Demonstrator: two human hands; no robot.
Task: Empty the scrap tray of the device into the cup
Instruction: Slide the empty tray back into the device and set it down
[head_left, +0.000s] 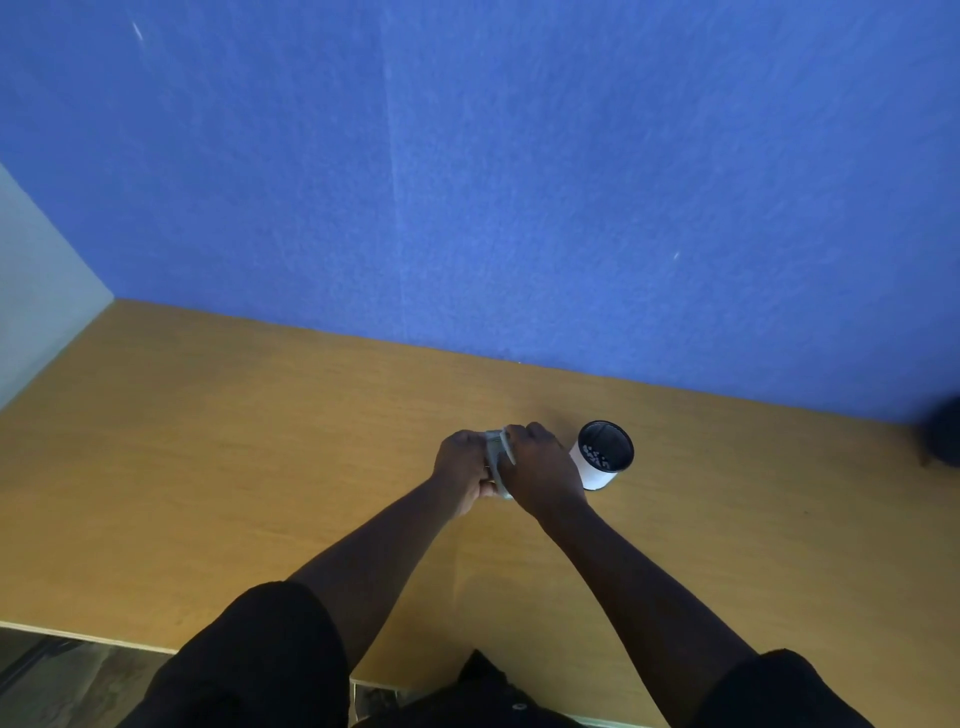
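Head view looks down on my two bare hands meeting over the wooden desk (208, 467), in front of a blue wall (519, 182). My left hand (460, 470) and my right hand (540, 470) are both closed around the device (497, 457), a small pale grey-green thing that shows only as a narrow strip between them. My left grip wraps it from the left side with the fingers curled under, and my right grip covers it from the right and above, the fingertips reaching over its far end. Most of the device is hidden by my hands, so I cannot tell whether its scrap tray is in or out. The cup (602, 457) stands on the desk just beside my right hand, on its right, white outside and dark inside, with pale flecks low within it. My black sleeves end above the elbows at the bottom of the view.
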